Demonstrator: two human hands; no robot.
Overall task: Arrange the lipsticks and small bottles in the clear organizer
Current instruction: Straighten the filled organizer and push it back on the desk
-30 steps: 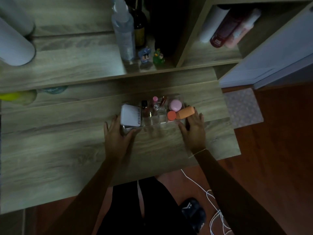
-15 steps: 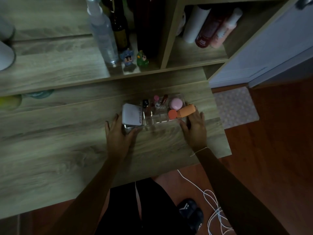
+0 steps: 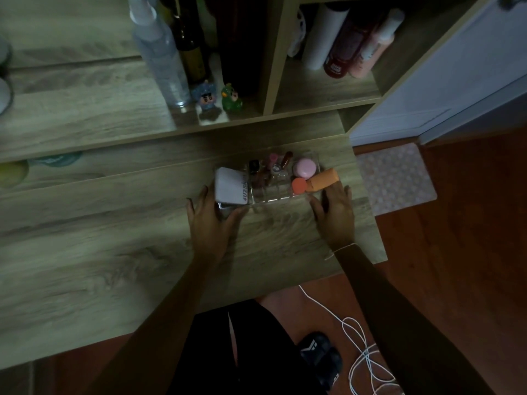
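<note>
A clear organizer (image 3: 273, 196) sits on the wooden desk (image 3: 114, 246) near its right end. Several lipsticks and small bottles (image 3: 272, 166) stand in its back slots. A white compact (image 3: 231, 186) leans in the left compartment. A pink round case (image 3: 305, 167) and an orange tube with a round cap (image 3: 316, 182) fill the right side. My left hand (image 3: 211, 220) grips the organizer's left front corner. My right hand (image 3: 333, 213) presses against its right end, under the orange tube.
A raised shelf behind holds a clear spray bottle (image 3: 162, 58), a dark bottle (image 3: 189, 47) and two small figurines (image 3: 216, 95). A cubby (image 3: 328, 89) holds more bottles. A white door panel (image 3: 445, 81) stands right. A white cable (image 3: 359, 357) and slippers lie on the floor.
Both hands stay on the organizer's ends. The view has shifted, so the shelf items sit further left; the organizer itself has barely moved on the desk.
</note>
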